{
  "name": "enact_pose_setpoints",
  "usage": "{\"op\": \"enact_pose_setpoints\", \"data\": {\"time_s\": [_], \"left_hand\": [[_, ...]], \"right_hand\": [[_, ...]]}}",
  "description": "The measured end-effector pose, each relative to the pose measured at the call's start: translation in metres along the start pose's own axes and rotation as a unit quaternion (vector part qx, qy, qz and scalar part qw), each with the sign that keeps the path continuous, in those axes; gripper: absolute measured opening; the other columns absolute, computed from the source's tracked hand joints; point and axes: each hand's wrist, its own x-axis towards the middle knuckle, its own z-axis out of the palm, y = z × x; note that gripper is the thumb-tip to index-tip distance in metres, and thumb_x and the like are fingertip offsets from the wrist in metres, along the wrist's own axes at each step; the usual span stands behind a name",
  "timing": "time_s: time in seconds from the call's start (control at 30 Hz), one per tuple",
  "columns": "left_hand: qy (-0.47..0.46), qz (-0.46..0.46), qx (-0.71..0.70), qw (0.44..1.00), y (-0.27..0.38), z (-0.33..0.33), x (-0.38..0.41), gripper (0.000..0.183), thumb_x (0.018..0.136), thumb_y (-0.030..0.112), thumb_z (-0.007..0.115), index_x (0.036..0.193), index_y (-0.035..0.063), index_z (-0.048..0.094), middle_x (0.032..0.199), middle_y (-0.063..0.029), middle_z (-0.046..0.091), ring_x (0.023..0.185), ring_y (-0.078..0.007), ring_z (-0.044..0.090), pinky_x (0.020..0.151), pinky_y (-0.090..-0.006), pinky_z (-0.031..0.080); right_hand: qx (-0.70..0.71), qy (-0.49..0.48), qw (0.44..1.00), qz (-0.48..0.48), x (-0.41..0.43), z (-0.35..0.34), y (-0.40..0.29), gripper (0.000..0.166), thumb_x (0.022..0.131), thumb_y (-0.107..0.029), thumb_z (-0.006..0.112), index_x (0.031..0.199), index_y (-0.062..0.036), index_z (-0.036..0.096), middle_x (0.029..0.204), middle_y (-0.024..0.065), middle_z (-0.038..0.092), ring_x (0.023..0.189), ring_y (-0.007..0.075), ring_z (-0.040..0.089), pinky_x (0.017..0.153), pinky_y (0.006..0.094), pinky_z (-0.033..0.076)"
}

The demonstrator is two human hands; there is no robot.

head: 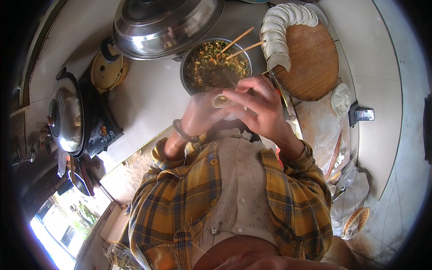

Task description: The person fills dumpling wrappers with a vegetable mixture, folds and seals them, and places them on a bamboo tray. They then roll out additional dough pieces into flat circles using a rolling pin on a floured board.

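Observation:
Both of my hands meet over the near rim of a metal bowl (217, 69) of chopped filling. My left hand (202, 109), with a bracelet at the wrist, cradles a round dough wrapper (220, 101) with a little filling showing inside. The fingers of my right hand (260, 104) reach over to the wrapper from the right and touch its edge. Part of the wrapper is hidden by the fingers. Two wooden chopsticks (240, 38) rest in the filling. Folded dumplings (275, 40) overlap in a curved row along the left and far rim of a round wooden board (308, 64).
A large lidded steel pot (165, 23) stands at the back, left of the bowl. Farther left are a lidded wok (67, 114) and a round board (109, 72). To the right lie a bowl of white flour-like powder (341, 99), a rolling pin (334, 155) and a phone (365, 114).

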Motion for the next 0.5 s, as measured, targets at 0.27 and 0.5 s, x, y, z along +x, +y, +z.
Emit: {"op": "enact_pose_setpoints", "data": {"time_s": [0.27,0.5], "left_hand": [[-0.029,0.016,0.028,0.999,-0.004,-0.002,-0.003,0.026,0.088,0.027,0.074,0.104,0.0062,0.071,0.088,-0.0117,0.072,0.074,-0.0292,0.069,0.068,-0.036,0.054],[-0.015,0.03,0.047,0.998,-0.007,0.002,-0.002,0.025,0.086,0.028,0.075,0.103,0.0094,0.071,0.084,-0.0128,0.071,0.074,-0.0331,0.067,0.066,-0.0377,0.053]], "right_hand": [[0.038,-0.052,0.998,0.017,0.004,-0.002,-0.003,0.017,0.078,-0.009,0.078,0.092,-0.0069,0.069,0.095,0.0055,0.057,0.085,0.024,0.059,0.074,0.0382,0.047],[0.162,0.001,0.977,0.139,-0.001,0.004,-0.008,0.022,0.075,-0.002,0.081,0.094,-0.0024,0.069,0.097,0.0099,0.06,0.089,0.0251,0.06,0.078,0.0343,0.048]]}}
